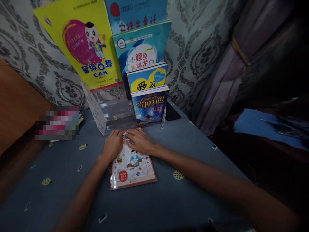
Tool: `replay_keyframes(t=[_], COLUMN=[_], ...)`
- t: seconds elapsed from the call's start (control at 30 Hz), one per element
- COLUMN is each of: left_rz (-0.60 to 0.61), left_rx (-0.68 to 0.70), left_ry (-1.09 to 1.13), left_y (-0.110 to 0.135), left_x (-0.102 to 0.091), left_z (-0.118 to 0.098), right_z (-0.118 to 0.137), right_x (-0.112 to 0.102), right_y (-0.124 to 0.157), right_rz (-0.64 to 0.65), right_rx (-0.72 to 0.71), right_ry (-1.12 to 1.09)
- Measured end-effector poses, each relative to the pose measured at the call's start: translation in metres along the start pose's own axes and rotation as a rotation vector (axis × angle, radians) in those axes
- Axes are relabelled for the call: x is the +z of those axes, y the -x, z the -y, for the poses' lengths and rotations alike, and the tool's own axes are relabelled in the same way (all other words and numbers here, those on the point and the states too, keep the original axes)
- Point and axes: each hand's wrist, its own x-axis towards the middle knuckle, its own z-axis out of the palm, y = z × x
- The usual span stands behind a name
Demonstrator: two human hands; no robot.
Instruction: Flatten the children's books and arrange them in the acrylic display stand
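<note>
A thin book (136, 167) with a pale illustrated cover and a reddish-brown border lies on the blue-grey tablecloth. My left hand (113, 144) is closed along its upper left edge, fingers bent. Across the book's top part, my right hand (140, 141) rests with its fingers stretched out flat, covering much of the title. Just beyond my hands stands a clear plastic book rack (118, 112). In its right column are a dark blue book (151, 108), a blue-and-yellow book (145, 79) and a teal book (142, 48), one behind another.
A large yellow workbook (77, 42) stands in the rack's back left, beside a blue book (137, 13). A blurred-out stack of books (59, 122) lies left, near a brown wooden panel (19, 100). A black flat object (172, 112) lies behind the rack. Patterned curtain (193, 42) hangs behind.
</note>
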Motion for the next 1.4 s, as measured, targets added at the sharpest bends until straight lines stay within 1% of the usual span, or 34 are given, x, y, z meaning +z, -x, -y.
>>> replay_keyframes(t=[0.13, 0.33, 0.6, 0.83, 1.03, 1.2, 1.3, 1.4], left_rz=[0.007, -0.026, -0.032, -0.082, -0.089, -0.052, -0.052, -0.064], left_rx=[-0.002, -0.008, -0.032, -0.019, -0.018, 0.024, 0.045, 0.124], left_ry=[-0.015, 0.014, -0.008, -0.01, 0.026, 0.047, 0.105, 0.196], left_y=[-0.003, -0.002, -0.001, 0.001, 0.001, -0.001, -0.006, -0.011], left_x=[-0.002, 0.007, 0.01, 0.015, 0.015, 0.012, 0.011, 0.012], left_z=[-0.005, -0.004, -0.004, -0.002, -0.002, -0.002, -0.003, -0.008], right_z=[0.0, -0.014, -0.033, -0.04, -0.047, -0.047, -0.047, -0.047], right_x=[0.002, 0.004, -0.011, -0.018, -0.017, -0.018, -0.02, -0.021], right_y=[0.002, 0.007, 0.03, 0.029, 0.029, 0.028, 0.028, 0.028], right_rz=[-0.024, -0.045, -0.027, -0.067, -0.101, -0.119, -0.118, -0.115], right_rx=[0.019, 0.025, 0.129, 0.196, 0.193, 0.201, 0.204, 0.216], right_ry=[0.0, -0.049, 0.024, 0.066, 0.042, -0.038, -0.08, -0.083])
